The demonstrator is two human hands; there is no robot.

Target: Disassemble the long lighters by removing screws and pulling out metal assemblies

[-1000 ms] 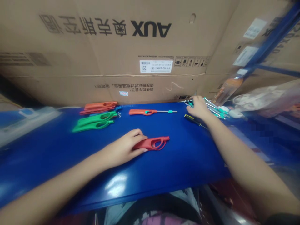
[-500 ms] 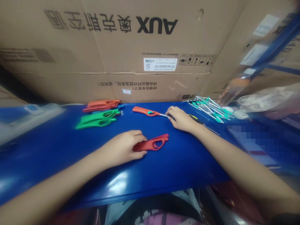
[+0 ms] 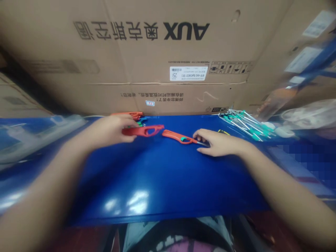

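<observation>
My left hand [image 3: 115,129] is closed on a red lighter casing [image 3: 149,131], with its looped trigger end pointing right. That casing is held above the table, in front of a pile of orange casings [image 3: 135,114] and green casings [image 3: 142,122], mostly hidden by the hand. My right hand [image 3: 214,141] has its fingers around the metal rod of an orange long-neck lighter [image 3: 175,135] with a green trigger. The lighter's handle points left, toward the red casing. Beyond my right hand, a yellow-and-black screwdriver handle [image 3: 224,132] shows in part.
Metal rods with green parts [image 3: 249,126] lie in a heap at the back right, beside a bottle [image 3: 278,99] and a plastic bag [image 3: 309,113]. A large cardboard box [image 3: 147,70] walls off the back of the blue table [image 3: 168,185]. Clear plastic [image 3: 52,134] lies at left.
My left hand has lifted the red casing and carried it back and left to the pile. My right hand has drawn the orange lighter slightly nearer to me.
</observation>
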